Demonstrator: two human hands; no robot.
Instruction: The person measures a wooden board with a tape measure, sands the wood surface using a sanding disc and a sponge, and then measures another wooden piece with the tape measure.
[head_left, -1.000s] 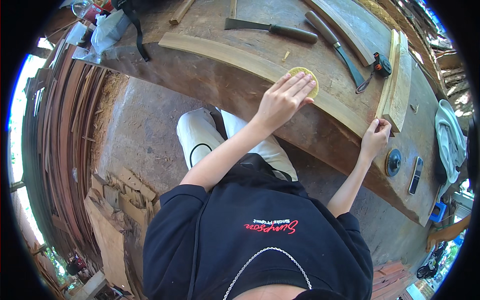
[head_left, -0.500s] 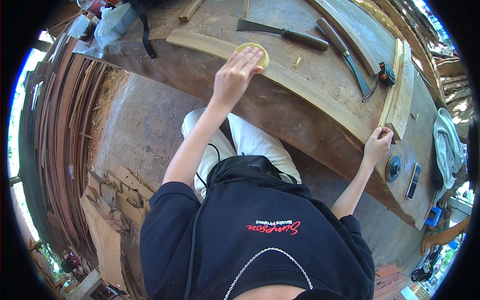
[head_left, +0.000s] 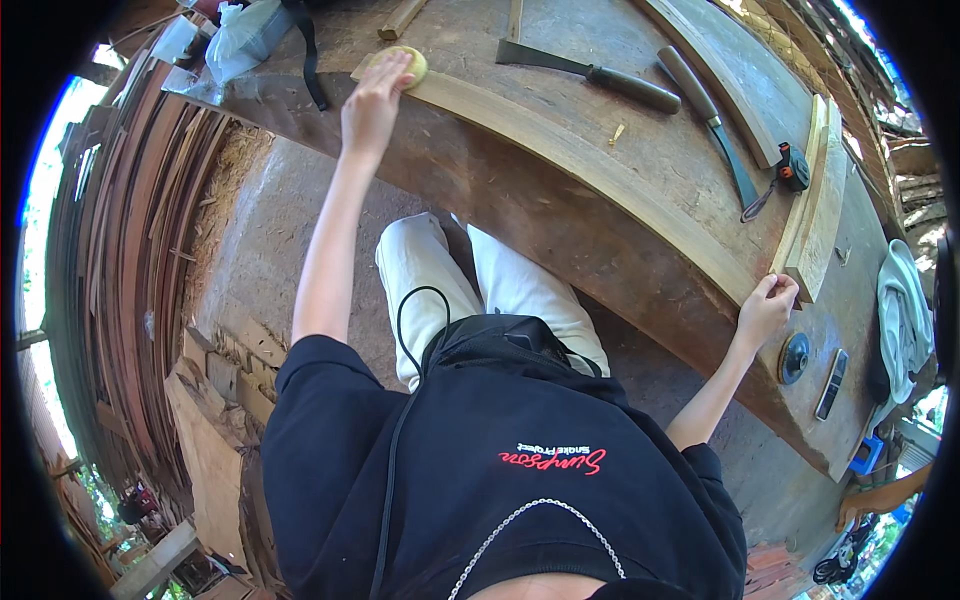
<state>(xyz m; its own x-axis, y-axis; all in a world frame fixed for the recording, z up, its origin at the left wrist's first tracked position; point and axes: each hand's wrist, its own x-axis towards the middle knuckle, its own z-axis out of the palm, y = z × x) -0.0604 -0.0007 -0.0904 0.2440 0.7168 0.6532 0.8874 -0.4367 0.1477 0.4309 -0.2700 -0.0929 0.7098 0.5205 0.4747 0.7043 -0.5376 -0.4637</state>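
My left hand (head_left: 372, 112) presses a round yellow sanding disc (head_left: 413, 66) flat onto the far left end of a long pale wooden strip (head_left: 560, 150). The strip runs along the near edge of the worktable (head_left: 480, 180). At the strip's right end my right hand (head_left: 767, 312) is closed, thumb and fingertips pinched at the corner where it meets two shorter wooden pieces (head_left: 812, 220). Exactly what lies between those fingertips is partly hidden.
Behind the strip lie two wooden-handled blades (head_left: 630, 88) (head_left: 690, 85), a curved wooden piece (head_left: 715, 75) and a tape measure (head_left: 792, 168). A dark round disc (head_left: 793, 358) and a phone (head_left: 831, 384) rest at right. Stacked boards (head_left: 110, 300) stand left. A co-worker's arm (head_left: 885, 495) shows at far right.
My left hand has slid the sanding disc leftward along the strip, from near its middle to its left end. My right hand stays at the strip's right end. The whole view has shifted slightly.
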